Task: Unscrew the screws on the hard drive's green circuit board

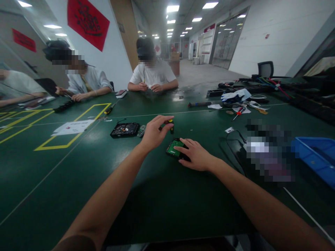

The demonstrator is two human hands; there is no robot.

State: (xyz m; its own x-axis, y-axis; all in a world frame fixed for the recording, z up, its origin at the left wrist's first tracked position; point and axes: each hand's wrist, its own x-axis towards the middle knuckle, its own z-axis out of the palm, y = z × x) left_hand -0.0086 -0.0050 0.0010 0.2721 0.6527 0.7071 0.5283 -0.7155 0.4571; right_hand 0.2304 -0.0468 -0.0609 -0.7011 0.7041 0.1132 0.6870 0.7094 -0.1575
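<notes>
A hard drive (172, 149) lies on the green table with its green circuit board facing up. My right hand (196, 155) holds it from the right, the fingers spread over the board and the far edge and the thumb at the near side. Above and left of the drive, my left hand (155, 132) is closed around a short screwdriver (171, 127) with a yellow and black handle. The screwdriver's tip is too unclear to tell whether it touches the drive. To the left sit an opened black drive casing (125, 130) and a loose circuit board (141, 131).
A blue bin (314, 157) stands at the right, beside a blurred-out object and a black cable (232, 157). Farther back are a red-handled screwdriver (239, 112), gloves (235, 96) and a dark tool (199, 104). Another yellow screwdriver (110, 108) lies left. Several people sit across the table.
</notes>
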